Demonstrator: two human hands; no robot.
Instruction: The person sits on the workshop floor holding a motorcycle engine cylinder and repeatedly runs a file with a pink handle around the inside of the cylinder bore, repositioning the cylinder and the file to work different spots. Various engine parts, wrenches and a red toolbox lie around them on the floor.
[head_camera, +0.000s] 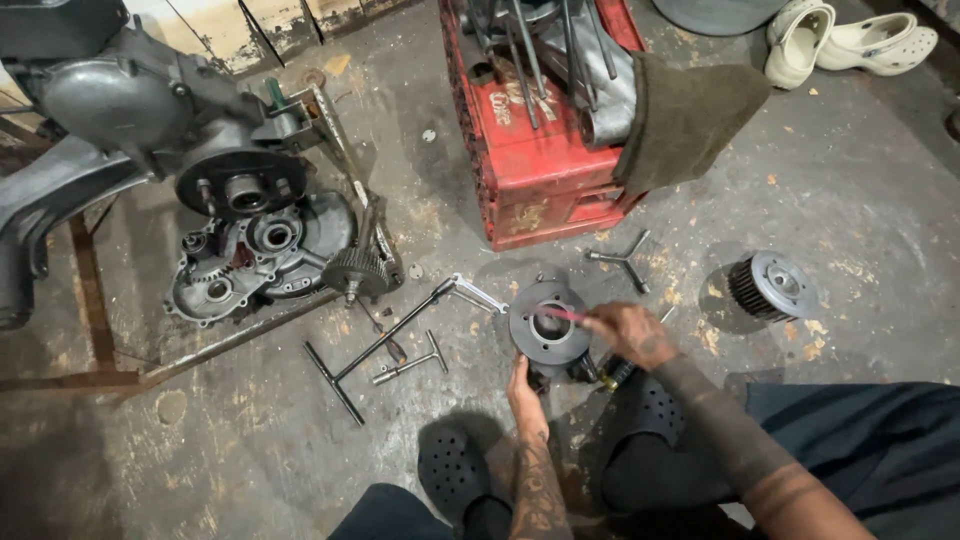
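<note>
Head view shows the left hand (524, 385) gripping the lower rim of a grey finned cylinder (549, 328) on the concrete floor (850, 200), below a red crate (535, 165). Right hand (628, 332) pinches a thin red tool (566, 314) across its bore.

Cylinder (548, 328) between T-wrench (385, 345) and clutch (773, 287)

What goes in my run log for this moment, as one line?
left hand: steadies finned cylinder | right hand: holds red tool in bore | T-wrenches on floor
</note>
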